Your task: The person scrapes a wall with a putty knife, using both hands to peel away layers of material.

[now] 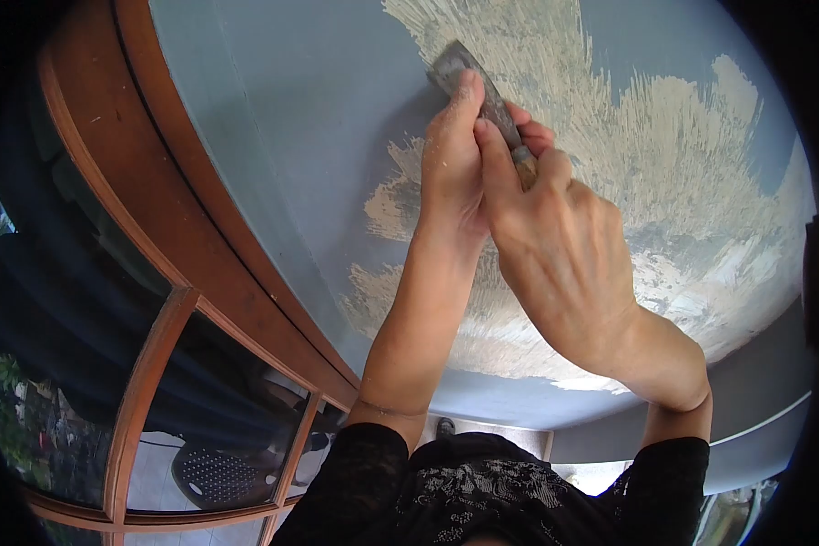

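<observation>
A putty knife (500, 116) with a worn grey blade lies slanted close over a blue-grey wall (291, 100). My right hand (564, 255) is closed around its wooden handle, most of which the fingers hide. Pressed on the blade near its front end is the thumb of my left hand (453, 159), and fingertips show on the blade's other side. Pale dust marks that thumb. Around and behind both hands spreads a rough, streaky patch of cream filler (646, 155), with ragged brushed-looking edges and whiter smears lower right.
Along the left runs a brown wooden frame (150, 364) with glass panes. Dark cloth (55, 300) and a perforated chair back (214, 473) show in the glass. A grey panel (764, 382) curves past at lower right. Below, a dark shoe (445, 428) stands on the floor.
</observation>
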The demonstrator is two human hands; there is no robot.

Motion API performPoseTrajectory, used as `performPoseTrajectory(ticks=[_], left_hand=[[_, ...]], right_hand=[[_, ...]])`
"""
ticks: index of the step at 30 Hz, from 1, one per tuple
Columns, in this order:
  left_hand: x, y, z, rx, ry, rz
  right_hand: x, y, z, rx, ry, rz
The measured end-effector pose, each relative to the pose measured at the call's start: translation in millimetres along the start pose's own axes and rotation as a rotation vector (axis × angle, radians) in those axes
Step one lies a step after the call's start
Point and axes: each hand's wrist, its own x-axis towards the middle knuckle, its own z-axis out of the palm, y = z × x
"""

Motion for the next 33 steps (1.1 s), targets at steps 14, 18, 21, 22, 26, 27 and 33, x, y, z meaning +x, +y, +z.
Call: performPoseTrajectory(ticks=[14, 18, 21, 22, 26, 27, 33], left_hand=[[-5, -2, 4, 0.052, 0.029, -0.022], [0, 1, 2, -0.007, -0.02, -0.029], [-4, 0, 5, 0.012, -0.005, 0.008], [-6, -1, 6, 0.019, 0.01, -0.015], [-5, -7, 5, 0.035, 0.023, -0.044], [-3, -9, 5, 0.035, 0.013, -0.036], [-3, -6, 7, 0.027, 0.005, 0.059]], right_hand=[[-1, 0, -7, -0.005, -0.012, -0.024], [3, 0, -8, -0.02, -0.048, -0.009], [0, 1, -12, 0.002, -0.062, -0.02], [-3, 2, -9, 0.001, -0.028, -0.018], [-10, 7, -5, -0.017, -0.018, -0.021], [-6, 8, -5, -0.016, -0.015, -0.037], [-2, 14, -3, 0.038, 0.026, -0.084]])
